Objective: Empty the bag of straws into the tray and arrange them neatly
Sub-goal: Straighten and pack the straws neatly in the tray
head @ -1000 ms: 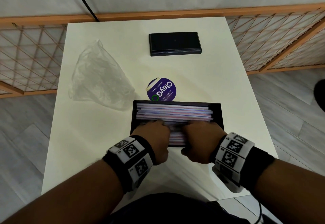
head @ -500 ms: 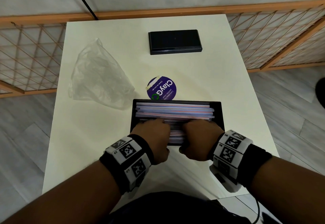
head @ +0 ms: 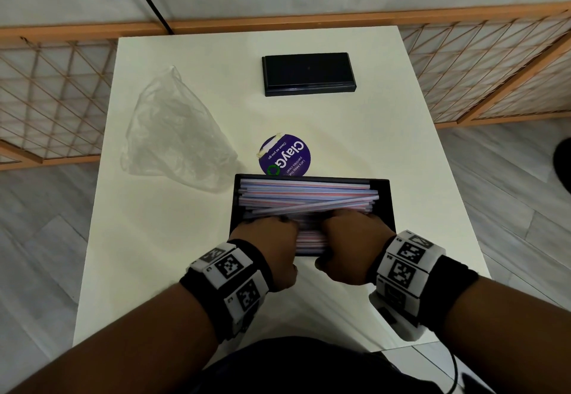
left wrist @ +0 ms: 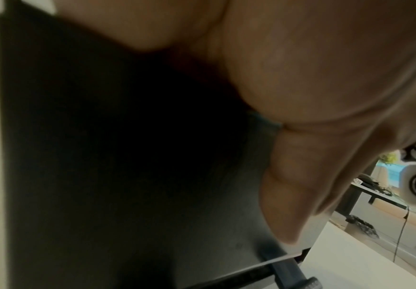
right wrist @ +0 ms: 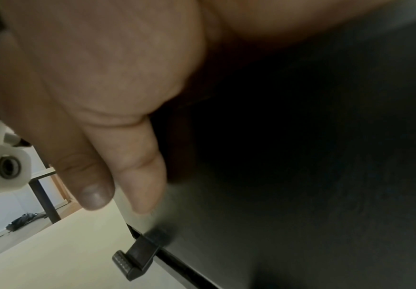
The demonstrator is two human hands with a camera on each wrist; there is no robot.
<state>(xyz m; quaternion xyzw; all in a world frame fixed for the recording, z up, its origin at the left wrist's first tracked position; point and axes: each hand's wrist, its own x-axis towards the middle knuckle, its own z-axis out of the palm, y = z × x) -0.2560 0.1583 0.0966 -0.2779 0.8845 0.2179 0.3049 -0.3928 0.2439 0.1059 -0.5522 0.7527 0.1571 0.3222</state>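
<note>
A black tray (head: 390, 205) sits near the front of the white table (head: 154, 254), filled with red, blue and white striped straws (head: 309, 196) lying lengthwise; one straw lies slanted across the pile. Both hands are on the tray's near half. My left hand (head: 272, 233) and right hand (head: 355, 236) curl their fingers down onto the straws, fingertips hidden. The left thumb (left wrist: 301, 176) and right thumb (right wrist: 137, 166) lie against the tray's dark outer near wall (left wrist: 103, 156). The emptied clear plastic bag (head: 176, 134) lies crumpled to the tray's left.
A flat black rectangular lid or box (head: 309, 73) rests at the table's far middle. A round purple sticker (head: 285, 155) lies just beyond the tray. Wooden lattice fencing (head: 49, 100) flanks the table on both sides.
The hands stay on the tray's near half with small finger shifts. The straws have shuffled, and one now lies slanted across the pile.
</note>
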